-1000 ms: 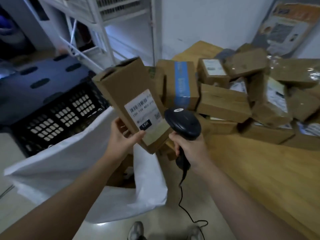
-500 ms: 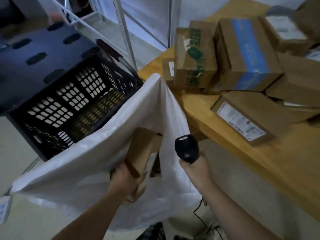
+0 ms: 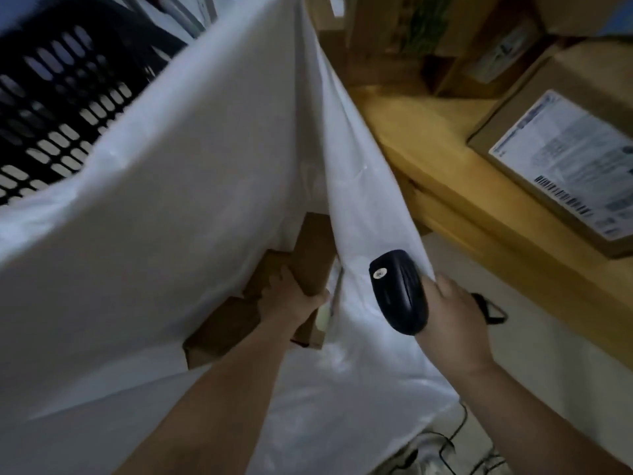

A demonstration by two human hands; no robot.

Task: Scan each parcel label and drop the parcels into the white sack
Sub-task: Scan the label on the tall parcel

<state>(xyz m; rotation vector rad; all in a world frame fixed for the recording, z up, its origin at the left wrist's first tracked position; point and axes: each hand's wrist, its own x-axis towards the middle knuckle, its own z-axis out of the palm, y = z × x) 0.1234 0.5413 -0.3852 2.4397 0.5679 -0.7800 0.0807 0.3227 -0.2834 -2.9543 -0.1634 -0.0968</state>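
Observation:
The white sack (image 3: 191, 186) fills most of the view, its mouth open below the table edge. My left hand (image 3: 291, 296) reaches into that mouth and grips a brown cardboard parcel (image 3: 317, 248), which stands among other brown boxes (image 3: 219, 327) inside. My right hand (image 3: 452, 320) holds the black barcode scanner (image 3: 399, 291) by its handle, just right of the sack's opening, its cable trailing down. On the table at right lies a cardboard parcel with a white barcode label (image 3: 568, 159).
A black perforated plastic crate (image 3: 58, 97) stands behind the sack at upper left. The wooden table (image 3: 445, 173) runs along the right, with more cardboard boxes (image 3: 394, 39) at its back. Pale floor and a shoe (image 3: 421, 454) show at the bottom.
My left hand has lowered the labelled parcel from in front of the scanner down into the sack. The view has tilted down and closer to the sack. My right hand keeps the scanner.

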